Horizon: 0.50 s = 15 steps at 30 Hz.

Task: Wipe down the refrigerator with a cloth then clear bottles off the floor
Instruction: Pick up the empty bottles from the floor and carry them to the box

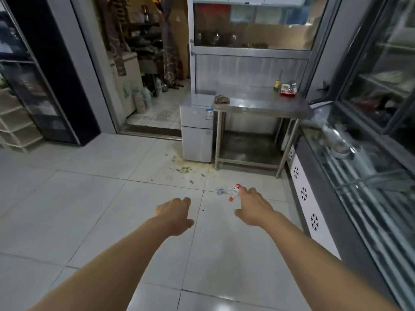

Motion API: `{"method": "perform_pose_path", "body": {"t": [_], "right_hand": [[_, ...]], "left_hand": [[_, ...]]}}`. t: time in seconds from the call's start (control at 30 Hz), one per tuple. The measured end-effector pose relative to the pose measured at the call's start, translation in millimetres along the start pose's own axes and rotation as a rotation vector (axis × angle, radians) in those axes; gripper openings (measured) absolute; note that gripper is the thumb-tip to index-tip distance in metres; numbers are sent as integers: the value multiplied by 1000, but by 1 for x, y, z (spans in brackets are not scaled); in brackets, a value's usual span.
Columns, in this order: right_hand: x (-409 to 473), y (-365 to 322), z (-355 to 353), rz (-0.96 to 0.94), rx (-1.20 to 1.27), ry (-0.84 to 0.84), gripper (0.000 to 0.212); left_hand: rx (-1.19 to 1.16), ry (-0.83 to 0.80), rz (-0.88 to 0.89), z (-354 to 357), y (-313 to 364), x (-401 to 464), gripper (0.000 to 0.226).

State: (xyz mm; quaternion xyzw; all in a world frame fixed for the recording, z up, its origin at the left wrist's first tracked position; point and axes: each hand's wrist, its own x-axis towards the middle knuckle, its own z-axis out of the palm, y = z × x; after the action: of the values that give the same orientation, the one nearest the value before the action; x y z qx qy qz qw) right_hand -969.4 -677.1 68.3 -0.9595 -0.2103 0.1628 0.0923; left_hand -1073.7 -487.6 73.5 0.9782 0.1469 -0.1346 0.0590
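Clear plastic bottles with red caps (233, 191) lie on the white tiled floor (89, 198), just past my right hand. My right hand (252, 206) stretches out toward them, fingers apart and holding nothing; its fingertips look close to the nearest bottle. My left hand (176, 213) is extended beside it, also holding nothing, fingers loosely spread. A small silver refrigerator (196, 131) stands against the far wall. A brown crumpled cloth (222, 99) rests on the steel table's left end, next to the refrigerator's top.
The steel table (260, 106) carries a yellow bottle (277, 84) and a red-and-white box (288, 89). Green scraps and a stain (185, 169) mark the floor before the refrigerator. A glass display counter (359, 176) runs along the right; a dark glass-door cooler (45, 97) stands left.
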Motion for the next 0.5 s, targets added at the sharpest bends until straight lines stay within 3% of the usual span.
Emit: {"method": "perform_pose_path", "body": {"t": [0.5], "right_hand": [[284,-4,-28,195,44,-76,58]], "left_hand": [[26,-122,178,-49,-44,328,54]]}}
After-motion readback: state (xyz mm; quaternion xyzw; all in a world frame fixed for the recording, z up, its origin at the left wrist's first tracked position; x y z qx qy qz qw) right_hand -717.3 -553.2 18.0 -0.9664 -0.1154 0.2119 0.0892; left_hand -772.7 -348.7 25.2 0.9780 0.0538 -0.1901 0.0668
